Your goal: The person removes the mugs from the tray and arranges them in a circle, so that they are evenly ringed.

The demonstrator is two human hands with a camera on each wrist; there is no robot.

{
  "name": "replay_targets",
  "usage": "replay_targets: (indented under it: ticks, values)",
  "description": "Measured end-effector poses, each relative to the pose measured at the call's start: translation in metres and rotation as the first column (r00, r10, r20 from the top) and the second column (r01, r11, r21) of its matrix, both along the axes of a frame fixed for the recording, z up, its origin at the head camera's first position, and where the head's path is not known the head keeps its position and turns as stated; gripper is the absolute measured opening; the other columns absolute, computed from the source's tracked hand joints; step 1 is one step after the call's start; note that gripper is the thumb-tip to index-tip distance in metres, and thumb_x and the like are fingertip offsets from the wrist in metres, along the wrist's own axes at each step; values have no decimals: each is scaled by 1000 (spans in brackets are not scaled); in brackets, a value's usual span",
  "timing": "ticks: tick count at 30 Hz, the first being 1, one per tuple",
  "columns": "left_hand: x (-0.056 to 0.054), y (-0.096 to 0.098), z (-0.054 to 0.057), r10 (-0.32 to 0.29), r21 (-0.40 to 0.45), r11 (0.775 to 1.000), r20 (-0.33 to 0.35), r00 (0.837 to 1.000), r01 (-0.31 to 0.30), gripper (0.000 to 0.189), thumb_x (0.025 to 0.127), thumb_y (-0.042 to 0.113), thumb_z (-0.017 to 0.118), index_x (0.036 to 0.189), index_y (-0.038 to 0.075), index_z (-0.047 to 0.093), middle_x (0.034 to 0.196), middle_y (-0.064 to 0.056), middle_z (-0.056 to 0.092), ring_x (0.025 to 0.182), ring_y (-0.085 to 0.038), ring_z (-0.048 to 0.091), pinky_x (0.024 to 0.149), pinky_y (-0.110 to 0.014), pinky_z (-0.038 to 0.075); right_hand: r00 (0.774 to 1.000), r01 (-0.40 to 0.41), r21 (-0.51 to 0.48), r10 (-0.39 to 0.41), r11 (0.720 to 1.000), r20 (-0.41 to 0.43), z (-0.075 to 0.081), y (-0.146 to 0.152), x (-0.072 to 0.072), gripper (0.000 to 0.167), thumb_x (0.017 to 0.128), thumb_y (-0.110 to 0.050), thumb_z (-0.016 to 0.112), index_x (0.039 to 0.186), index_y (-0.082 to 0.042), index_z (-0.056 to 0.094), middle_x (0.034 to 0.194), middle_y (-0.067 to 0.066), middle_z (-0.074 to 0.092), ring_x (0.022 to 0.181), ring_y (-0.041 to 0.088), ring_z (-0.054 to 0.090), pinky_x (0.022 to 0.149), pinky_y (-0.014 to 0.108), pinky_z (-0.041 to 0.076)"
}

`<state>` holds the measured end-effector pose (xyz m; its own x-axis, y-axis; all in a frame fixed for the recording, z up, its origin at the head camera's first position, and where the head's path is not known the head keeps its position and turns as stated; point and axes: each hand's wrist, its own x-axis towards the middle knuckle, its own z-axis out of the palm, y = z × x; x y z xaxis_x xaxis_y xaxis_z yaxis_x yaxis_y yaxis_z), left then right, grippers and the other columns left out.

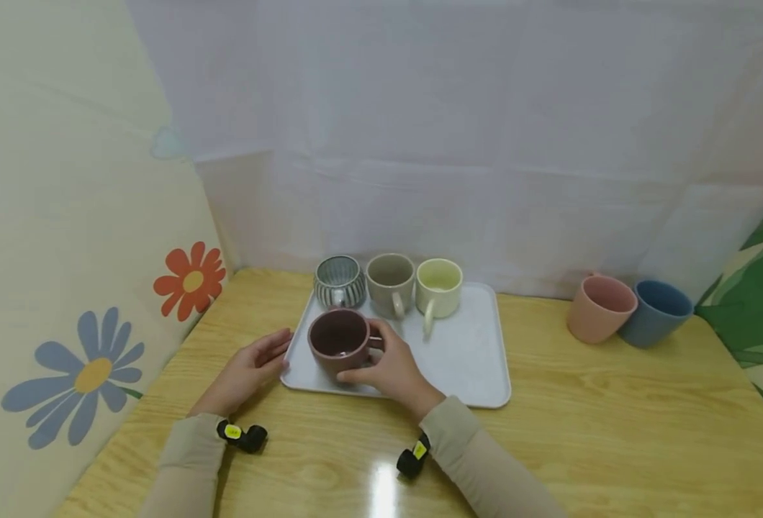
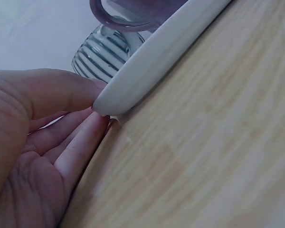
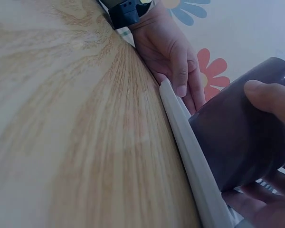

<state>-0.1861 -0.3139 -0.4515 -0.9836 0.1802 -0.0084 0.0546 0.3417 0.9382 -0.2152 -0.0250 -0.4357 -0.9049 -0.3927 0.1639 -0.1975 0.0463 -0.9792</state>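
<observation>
My right hand (image 1: 391, 365) grips a dark maroon mug (image 1: 337, 339), thumb against its near side and fingers on its right and far side. The mug stands over the front left of a white tray (image 1: 462, 370); its curved handle (image 2: 118, 21) shows in the left wrist view. At the tray's left front corner, my left hand (image 1: 248, 367) pinches the rim, thumb on top and fingers against the lower edge in the left wrist view. Along the tray's back stand a striped grey cup (image 1: 340, 282), a taupe mug (image 1: 384, 284) and a pale yellow mug (image 1: 440, 291).
A pink mug (image 1: 598, 313) and a blue mug (image 1: 656, 313) stand close together at the table's back right. The wooden table (image 1: 589, 424) meets a white cloth (image 1: 420, 144) behind and a flowered cloth (image 1: 64, 252) on the left.
</observation>
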Motion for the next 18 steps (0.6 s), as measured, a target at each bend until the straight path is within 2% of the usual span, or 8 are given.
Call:
replay_targets:
  ticks: [6,8,12,14,18]
  values:
    - [1,-2,0,-3,5,1000,7,1000,3,66,102,15,63,156,-4,30,157,-26,37,141,-37,40,97,-10,43,999,-18,-6,18,1000,27,0,11,4,87,66,-4,95,141,-10,52,133,7,61,125,26,58,102,31,51]
    - [1,-2,0,-11,9,1000,0,1000,11,66,102,14,63,156,-5,30,157,-27,36,141,-34,41,98,-10,43,999,-24,-17,24,1000,27,0,14,5,86,66,-3,95,141,-10,52,133,9,60,125,28,58,101,32,52]
    - [2,-2,-1,-11,16,1000,-6,1000,11,65,102,12,62,156,-6,29,157,-28,35,138,-16,46,97,-10,44,999,-21,-24,21,1000,25,-1,20,5,86,65,-2,95,140,-11,53,133,10,61,124,28,59,100,33,53]
    - [2,-1,0,-7,14,1000,-6,1000,8,65,102,11,62,156,-6,30,157,-28,36,136,-12,46,97,-10,44,1000,-14,-25,14,1000,27,0,22,6,87,65,-2,95,140,-13,54,133,8,61,123,26,59,100,34,52]
    - [1,1,2,-7,18,1000,-8,1000,7,65,102,11,63,155,-7,30,156,-28,36,141,-26,42,97,-10,44,1000,0,-31,1,1000,26,0,27,7,88,65,-3,95,142,-13,53,133,8,61,123,26,59,102,35,52]
